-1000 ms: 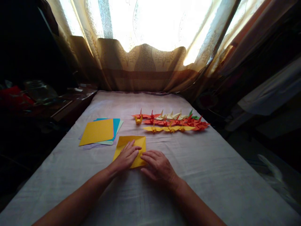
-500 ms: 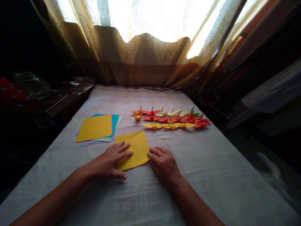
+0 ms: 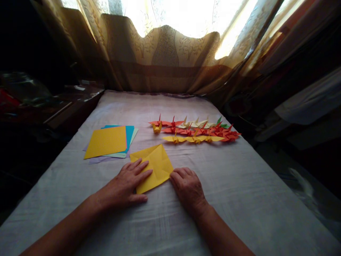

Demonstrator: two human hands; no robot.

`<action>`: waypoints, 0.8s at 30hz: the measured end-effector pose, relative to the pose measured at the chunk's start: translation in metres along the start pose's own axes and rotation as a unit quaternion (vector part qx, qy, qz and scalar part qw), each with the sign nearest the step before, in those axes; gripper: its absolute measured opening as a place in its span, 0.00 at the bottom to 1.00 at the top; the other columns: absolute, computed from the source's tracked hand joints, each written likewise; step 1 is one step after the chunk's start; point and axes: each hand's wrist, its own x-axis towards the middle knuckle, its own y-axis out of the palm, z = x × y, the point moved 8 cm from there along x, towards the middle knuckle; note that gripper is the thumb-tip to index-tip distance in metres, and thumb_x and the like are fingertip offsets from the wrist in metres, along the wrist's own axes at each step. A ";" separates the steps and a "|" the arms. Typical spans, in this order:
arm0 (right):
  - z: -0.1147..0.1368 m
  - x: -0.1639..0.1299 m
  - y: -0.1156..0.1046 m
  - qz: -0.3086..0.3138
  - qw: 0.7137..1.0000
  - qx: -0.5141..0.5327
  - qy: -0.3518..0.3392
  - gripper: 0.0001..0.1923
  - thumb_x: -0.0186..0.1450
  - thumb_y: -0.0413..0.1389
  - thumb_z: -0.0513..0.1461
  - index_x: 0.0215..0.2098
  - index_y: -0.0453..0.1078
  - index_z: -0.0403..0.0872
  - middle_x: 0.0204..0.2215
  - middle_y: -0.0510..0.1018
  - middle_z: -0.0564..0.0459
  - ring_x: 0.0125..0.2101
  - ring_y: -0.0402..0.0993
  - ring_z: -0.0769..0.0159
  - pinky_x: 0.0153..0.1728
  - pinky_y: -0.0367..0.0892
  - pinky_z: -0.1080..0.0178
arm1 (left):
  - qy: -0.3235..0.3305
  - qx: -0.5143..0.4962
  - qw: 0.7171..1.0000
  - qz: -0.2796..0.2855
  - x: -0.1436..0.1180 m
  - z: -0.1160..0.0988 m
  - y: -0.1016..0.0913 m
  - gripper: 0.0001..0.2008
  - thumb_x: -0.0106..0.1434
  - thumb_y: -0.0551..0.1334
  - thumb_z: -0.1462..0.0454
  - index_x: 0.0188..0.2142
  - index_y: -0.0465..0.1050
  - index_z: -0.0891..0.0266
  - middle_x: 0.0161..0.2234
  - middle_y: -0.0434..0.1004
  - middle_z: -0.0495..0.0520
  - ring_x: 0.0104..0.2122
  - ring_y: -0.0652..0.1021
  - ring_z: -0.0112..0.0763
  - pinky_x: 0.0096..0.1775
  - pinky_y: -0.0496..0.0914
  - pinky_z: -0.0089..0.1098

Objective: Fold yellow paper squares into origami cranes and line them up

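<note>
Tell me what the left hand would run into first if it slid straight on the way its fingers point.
The left hand points up and to the right, fingers already on the yellow folded paper. Past that sheet, probably the row of yellow paper cranes, though depth is hard to judge.

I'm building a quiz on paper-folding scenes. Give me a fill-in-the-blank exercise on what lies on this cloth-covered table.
1. The left hand lies flat on a folded sheet of ____ paper.
2. The right hand touches that sheet's ____ corner.
3. The top sheet of the paper stack is yellow; the sheet showing just under it is ____.
4. The folded paper cranes lie ____ the hands, nearer the curtain.

Missing words: yellow; right; blue; beyond
</note>
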 end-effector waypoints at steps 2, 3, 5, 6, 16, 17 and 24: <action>0.000 0.000 0.001 0.008 1.000 0.003 0.001 0.04 0.67 0.59 0.34 0.33 0.73 0.49 0.34 0.79 0.53 0.35 0.68 0.62 0.38 0.58 0.62 | 0.013 -0.003 1.000 -0.004 -0.001 0.002 -0.002 0.39 0.58 0.66 0.46 0.66 0.60 0.53 0.68 0.55 0.65 0.66 0.59 0.59 0.59 0.60 0.55; 0.000 0.000 0.002 0.013 1.000 0.004 -0.002 0.04 0.67 0.58 0.34 0.34 0.73 0.49 0.34 0.78 0.53 0.35 0.68 0.62 0.38 0.58 0.62 | 0.020 -0.005 1.000 -0.010 -0.002 0.002 -0.004 0.39 0.58 0.67 0.46 0.65 0.61 0.53 0.68 0.56 0.65 0.65 0.60 0.59 0.59 0.61 0.55; 0.000 0.000 0.003 0.026 1.000 0.002 -0.008 0.04 0.67 0.58 0.34 0.34 0.72 0.49 0.34 0.78 0.53 0.34 0.68 0.62 0.37 0.57 0.62 | 0.040 -0.008 0.999 -0.029 -0.003 0.000 -0.009 0.35 0.60 0.66 0.48 0.64 0.63 0.55 0.66 0.60 0.63 0.64 0.62 0.57 0.58 0.61 0.54; 0.000 0.000 0.004 0.032 0.999 -0.001 -0.008 0.05 0.67 0.57 0.34 0.34 0.72 0.49 0.33 0.77 0.53 0.34 0.68 0.62 0.37 0.57 0.62 | 0.051 -0.011 0.998 -0.039 -0.003 -0.002 -0.011 0.32 0.62 0.65 0.49 0.62 0.65 0.55 0.65 0.64 0.62 0.63 0.64 0.56 0.58 0.62 0.53; -0.006 0.001 0.005 0.035 0.999 0.008 0.019 0.08 0.70 0.53 0.35 0.32 0.69 0.48 0.31 0.75 0.51 0.34 0.68 0.62 0.37 0.58 0.63 | 0.091 -0.071 0.979 -0.171 -0.001 -0.002 -0.033 0.13 0.72 0.53 0.61 0.44 0.76 0.58 0.44 0.83 0.54 0.45 0.81 0.37 0.48 0.72 0.38; -0.006 0.000 0.004 0.040 0.999 0.021 0.021 0.07 0.69 0.54 0.36 0.33 0.70 0.48 0.31 0.75 0.51 0.34 0.68 0.62 0.38 0.58 0.63 | 0.074 -0.082 0.977 -0.182 0.000 0.001 -0.035 0.13 0.72 0.52 0.61 0.42 0.76 0.58 0.41 0.83 0.53 0.43 0.81 0.36 0.46 0.72 0.36; -0.017 -0.002 0.003 0.045 0.990 0.104 0.083 0.06 0.69 0.55 0.38 0.33 0.72 0.48 0.32 0.75 0.52 0.35 0.70 0.63 0.38 0.60 0.63 | -0.072 -0.110 0.964 -0.229 0.000 0.015 -0.030 0.12 0.70 0.56 0.58 0.48 0.72 0.58 0.37 0.81 0.52 0.35 0.80 0.35 0.41 0.74 0.34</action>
